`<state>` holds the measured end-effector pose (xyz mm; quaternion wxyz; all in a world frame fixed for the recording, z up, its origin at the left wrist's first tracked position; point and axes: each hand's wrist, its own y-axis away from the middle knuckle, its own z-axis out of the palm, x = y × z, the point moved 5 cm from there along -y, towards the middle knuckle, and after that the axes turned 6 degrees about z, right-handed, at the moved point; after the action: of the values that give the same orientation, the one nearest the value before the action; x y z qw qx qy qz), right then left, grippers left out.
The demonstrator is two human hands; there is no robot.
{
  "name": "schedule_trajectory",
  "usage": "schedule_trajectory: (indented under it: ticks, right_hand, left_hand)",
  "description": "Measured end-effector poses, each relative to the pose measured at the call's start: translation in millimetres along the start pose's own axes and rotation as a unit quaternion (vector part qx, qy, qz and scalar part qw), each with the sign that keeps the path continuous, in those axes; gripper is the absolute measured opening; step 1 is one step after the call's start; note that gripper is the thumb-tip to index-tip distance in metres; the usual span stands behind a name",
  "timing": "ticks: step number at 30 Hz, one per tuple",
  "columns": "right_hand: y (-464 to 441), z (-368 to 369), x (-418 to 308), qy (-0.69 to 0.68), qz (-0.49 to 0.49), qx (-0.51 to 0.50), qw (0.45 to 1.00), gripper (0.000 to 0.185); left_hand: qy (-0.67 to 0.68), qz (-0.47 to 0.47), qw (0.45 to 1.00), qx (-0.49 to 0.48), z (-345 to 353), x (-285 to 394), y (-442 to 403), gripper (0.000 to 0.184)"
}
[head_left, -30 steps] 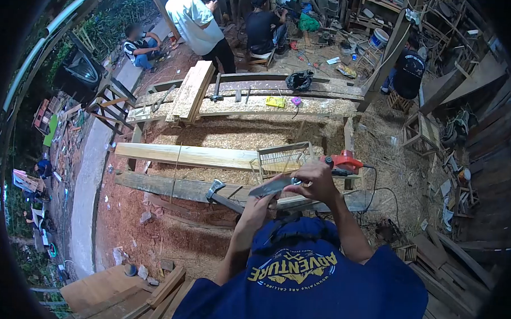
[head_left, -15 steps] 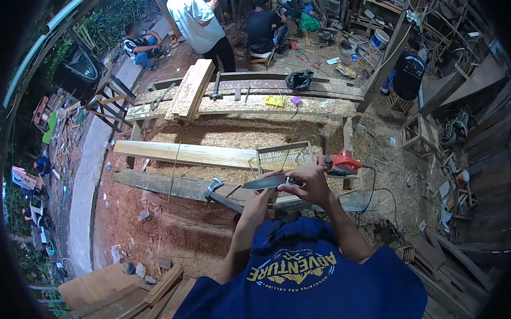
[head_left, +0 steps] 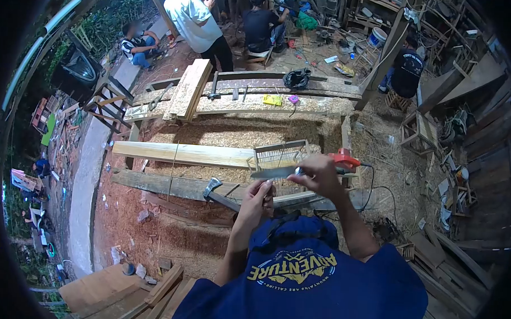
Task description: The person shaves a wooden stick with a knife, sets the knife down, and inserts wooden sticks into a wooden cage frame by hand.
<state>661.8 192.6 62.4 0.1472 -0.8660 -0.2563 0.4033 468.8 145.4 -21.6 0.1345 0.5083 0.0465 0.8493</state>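
Observation:
My right hand (head_left: 320, 176) is closed around the handle of a knife (head_left: 271, 173), whose grey blade points left and lies almost level. Just below the blade is my left hand (head_left: 255, 200), its fingers curled and pinched together; anything between them is too small to make out. A hatchet (head_left: 213, 186) rests on the near weathered beam (head_left: 153, 183), left of my left hand. Behind the knife stands a wire rack with a wooden frame (head_left: 281, 153). Partly hidden by my right hand is a red power tool (head_left: 344, 158) with a black cord.
A pale plank (head_left: 182, 152) crosses the bench frame. Thick boards (head_left: 189, 89), a hammer (head_left: 214, 86), a yellow packet (head_left: 272, 99), a pink item (head_left: 293, 99) and a black bag (head_left: 296, 79) lie on the far beams. Wood shavings cover the ground. Several people sit or stand beyond.
My right hand has lifted a little and moved right with the knife. My left hand has come away from the blade and dropped slightly below it.

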Motion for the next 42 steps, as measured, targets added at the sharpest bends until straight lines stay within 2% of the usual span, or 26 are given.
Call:
schedule_trajectory:
  ticks: [2,5,7,10,14,23,26,28,29,30,32,33,34,35,38,39,42]
  right_hand:
    - [7.8,18.8,-5.2,-0.004,0.016,-0.038,0.999,0.034]
    - [11.7,29.5,-9.6,-0.068,0.044,-0.023,0.996,0.035]
    - [9.8,28.0,-16.9,-0.052,0.034,-0.042,0.997,0.034]
    - [9.9,23.0,-12.8,-0.043,0.03,-0.049,0.997,0.033]
    - [13.2,25.3,-8.1,-0.036,0.045,-0.073,0.996,0.034]
    - [10.4,32.7,-4.0,0.023,-0.012,-0.052,0.998,0.035]
    - [8.7,27.7,-4.8,0.011,-0.041,0.014,0.999,0.035]
    - [7.1,14.8,27.1,0.013,0.099,0.063,0.993,0.033]
    - [2.6,-4.8,36.4,0.007,0.088,0.151,0.985,0.032]
    - [4.8,-14.6,57.8,0.012,0.153,0.134,0.979,0.032]
    - [3.2,-36.3,46.8,0.046,0.148,0.141,0.978,0.032]
    - [1.2,-38.9,36.2,0.038,0.153,0.11,0.981,0.033]
    - [1.5,-30.4,29.4,-0.024,0.148,0.085,0.985,0.034]
    - [2.9,-19.5,18.7,0.002,0.118,0.05,0.992,0.032]
    - [11.3,20.1,1.2,0.028,0.044,-0.04,0.998,0.03]
    - [14.5,34.8,0.9,0.032,0.057,-0.086,0.994,0.03]
    - [17.8,55.2,-9.2,-0.052,0.002,-0.031,0.998,0.03]
  left_hand:
    - [0.017,0.012,1.0,-0.011,4.4,0.7,-7.6,0.033]
    - [0.029,0.031,0.999,-0.029,13.9,13.2,-12.6,0.033]
    - [0.009,0.024,1.0,-0.016,15.0,12.1,-13.1,0.033]
    - [-0.003,0.039,0.998,-0.055,12.9,5.4,-8.5,0.035]
    - [-0.029,0.025,0.999,-0.031,9.3,0.6,-2.0,0.036]
    - [-0.057,0.045,0.997,-0.039,1.2,2.9,4.0,0.035]
    - [-0.035,0.034,0.998,-0.046,0.8,3.2,5.1,0.036]
    - [-0.032,0.015,0.997,-0.065,3.5,7.1,7.6,0.037]
    - [-0.029,0.003,0.998,-0.055,1.4,5.4,11.6,0.035]
    - [-0.026,-0.01,0.999,-0.044,-1.9,2.1,18.8,0.034]
    - [-0.008,-0.025,1.0,-0.009,-7.3,-1.8,22.4,0.031]
    - [0.009,-0.027,0.999,0.015,-10.2,-4.5,22.1,0.029]
    - [0.027,-0.03,0.998,0.039,-13.0,-8.9,20.7,0.027]
    - [0.03,0.017,0.999,0.03,-17.2,-16.2,9.5,0.022]
    - [0.024,0.031,0.999,0.032,-9.4,-6.6,-4.0,0.024]
    - [0.0,0.026,1.0,0.008,-15.4,-12.4,-9.7,0.024]
    - [-0.003,0.076,0.997,0.011,-10.5,-9.2,-12.4,0.024]
